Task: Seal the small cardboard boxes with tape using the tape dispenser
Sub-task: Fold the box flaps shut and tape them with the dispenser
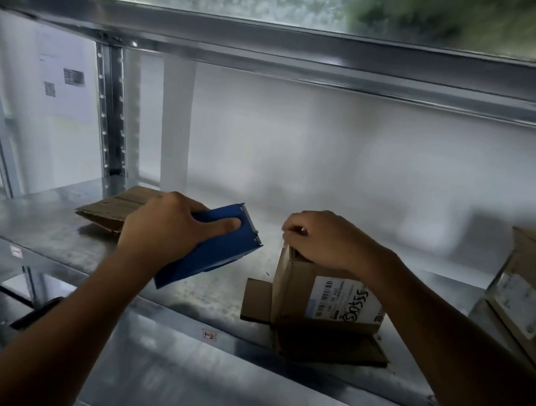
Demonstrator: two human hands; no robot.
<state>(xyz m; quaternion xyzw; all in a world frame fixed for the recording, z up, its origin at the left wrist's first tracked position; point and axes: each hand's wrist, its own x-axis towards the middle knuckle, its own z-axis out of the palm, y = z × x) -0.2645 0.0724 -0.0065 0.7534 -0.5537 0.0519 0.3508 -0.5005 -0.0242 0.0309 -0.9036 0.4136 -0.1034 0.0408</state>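
On metal shelf (51, 238): small box (297, 303), label (339, 299) partly hidden by right hand (324, 238) pinching its top; left of it, left hand (167, 224) gripping tape dispenser (215, 256).

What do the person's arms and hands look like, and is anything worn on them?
Both are bare. The left hand and the right hand have no gloves, and I see no rings. The left forearm and the right forearm show no sleeve, watch or bracelet within the picture.

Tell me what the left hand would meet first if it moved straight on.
Probably the right hand atop the small box; the tape dispenser would touch first, though depth is unclear.
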